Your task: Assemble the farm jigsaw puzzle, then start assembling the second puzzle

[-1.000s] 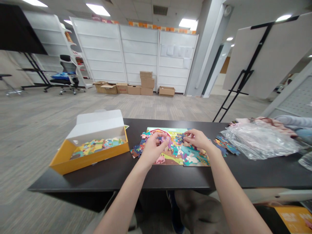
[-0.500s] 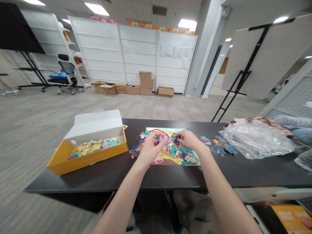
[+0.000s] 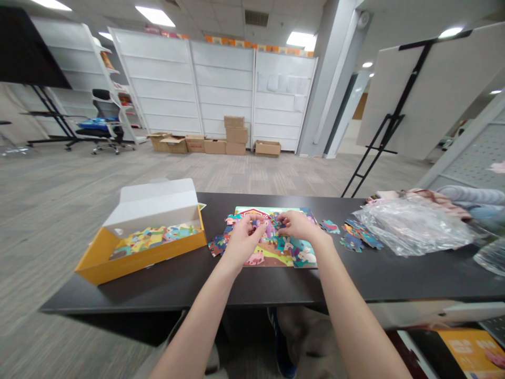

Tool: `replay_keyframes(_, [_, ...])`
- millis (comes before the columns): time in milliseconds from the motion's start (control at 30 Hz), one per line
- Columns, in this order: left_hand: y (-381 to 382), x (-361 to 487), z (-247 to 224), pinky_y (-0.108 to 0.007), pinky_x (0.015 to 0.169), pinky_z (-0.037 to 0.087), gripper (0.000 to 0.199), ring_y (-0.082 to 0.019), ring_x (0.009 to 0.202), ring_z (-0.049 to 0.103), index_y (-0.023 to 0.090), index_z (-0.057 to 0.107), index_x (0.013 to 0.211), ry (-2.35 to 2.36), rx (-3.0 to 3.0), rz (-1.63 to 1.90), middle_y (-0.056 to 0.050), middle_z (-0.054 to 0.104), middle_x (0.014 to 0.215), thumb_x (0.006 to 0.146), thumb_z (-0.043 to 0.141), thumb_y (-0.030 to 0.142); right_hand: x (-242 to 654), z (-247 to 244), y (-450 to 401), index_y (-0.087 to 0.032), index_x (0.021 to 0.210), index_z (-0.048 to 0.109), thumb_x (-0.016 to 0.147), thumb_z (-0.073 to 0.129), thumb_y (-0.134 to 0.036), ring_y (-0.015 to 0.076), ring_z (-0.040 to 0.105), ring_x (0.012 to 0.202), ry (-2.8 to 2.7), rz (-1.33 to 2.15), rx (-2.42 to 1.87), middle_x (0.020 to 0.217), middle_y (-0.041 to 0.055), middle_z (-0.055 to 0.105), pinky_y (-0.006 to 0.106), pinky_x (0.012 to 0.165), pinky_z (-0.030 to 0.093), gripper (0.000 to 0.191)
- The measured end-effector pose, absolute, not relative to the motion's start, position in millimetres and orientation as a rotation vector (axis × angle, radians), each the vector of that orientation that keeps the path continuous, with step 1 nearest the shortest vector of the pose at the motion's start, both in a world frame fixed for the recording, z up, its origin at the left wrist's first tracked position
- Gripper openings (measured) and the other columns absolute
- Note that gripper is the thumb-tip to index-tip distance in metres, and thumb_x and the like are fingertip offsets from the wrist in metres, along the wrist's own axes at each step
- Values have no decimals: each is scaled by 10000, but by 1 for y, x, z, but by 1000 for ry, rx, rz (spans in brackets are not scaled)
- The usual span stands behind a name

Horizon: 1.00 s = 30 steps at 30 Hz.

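A colourful farm picture board [image 3: 272, 259] with a red barn lies on the black table in front of me, with jigsaw pieces on it. My left hand [image 3: 248, 234] is curled over its left half, thumb and fingers closed around a purple jigsaw piece [image 3: 265, 230]. Close beside it, my right hand [image 3: 296, 225] pinches a small dark jigsaw piece [image 3: 280, 223], partly hidden by the fingers. Below the right hand lie pieces showing a white rabbit [image 3: 306, 256]. More dark pieces [image 3: 218, 245] rest at the board's left edge.
An open yellow box [image 3: 150, 262] with several jigsaw pieces [image 3: 155, 239] stands at the left. Right of the board are loose pieces [image 3: 352, 242] and a single one [image 3: 330, 227]. Clear plastic bags [image 3: 414, 226] and folded cloth [image 3: 460, 199] lie farther right on the table [image 3: 394, 279].
My right hand has moved left, closer to my left hand, with the dark jigsaw piece. My left hand has stayed nearly in place over the purple piece.
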<state>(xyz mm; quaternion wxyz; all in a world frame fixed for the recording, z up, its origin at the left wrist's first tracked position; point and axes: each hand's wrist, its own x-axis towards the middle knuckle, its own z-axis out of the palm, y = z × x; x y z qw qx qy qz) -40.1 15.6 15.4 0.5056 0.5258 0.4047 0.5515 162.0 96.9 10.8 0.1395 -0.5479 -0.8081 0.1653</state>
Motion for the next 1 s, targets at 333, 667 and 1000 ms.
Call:
replay_keyframes(333, [17, -47, 11, -214, 548, 446, 312, -109, 572, 587, 168, 614, 998, 1005, 1267, 1332, 11, 650, 683, 779, 723, 360, 156, -7, 108, -193, 1110, 724, 777, 696, -72, 198, 685, 1036, -2264, 464, -1435, 1166, 86, 724, 299, 929, 522, 355])
replay_keyframes(667, [14, -44, 14, -233, 661, 499, 289, -131, 718, 643, 173, 617, 1040, 952, 1241, 1332, -36, 714, 854, 815, 688, 340, 167, 1, 100, -205, 1013, 735, 814, 699, -187, 181, 689, 827, -2246, 277, -1687, 961, 53, 767, 254, 740, 487, 203])
replay_keyframes(1000, [21, -37, 5, -224, 616, 450, 348, -127, 661, 608, 188, 550, 1198, 994, 1272, 1376, -5, 678, 795, 884, 607, 326, 159, 36, 71, -183, 1021, 706, 873, 652, -374, 169, 689, 820, -2003, 940, -1150, 946, 54, 752, 277, 721, 539, 247])
